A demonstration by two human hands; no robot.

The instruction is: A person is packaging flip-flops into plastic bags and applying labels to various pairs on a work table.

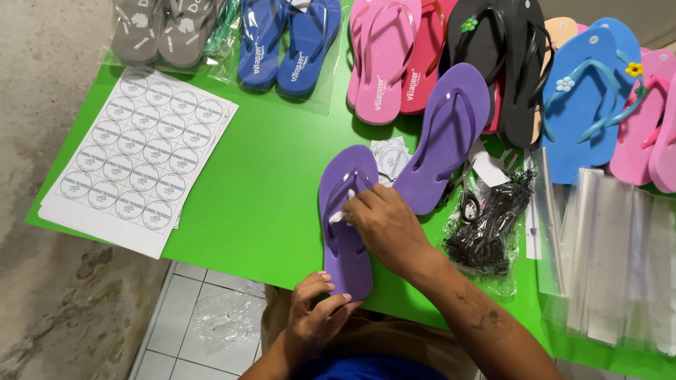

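Fingers (350,211) pinched on white scrap (339,215), purple sandal (345,225).

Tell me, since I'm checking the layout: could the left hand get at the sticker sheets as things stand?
Probably yes. The left hand grips the heel of the purple flip-flop, and only bare green table lies between it and the sticker sheets, though it would have to let go first.

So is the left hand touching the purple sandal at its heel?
Touching. The head view shows the left hand with fingers curled over the heel of the purple sandal.
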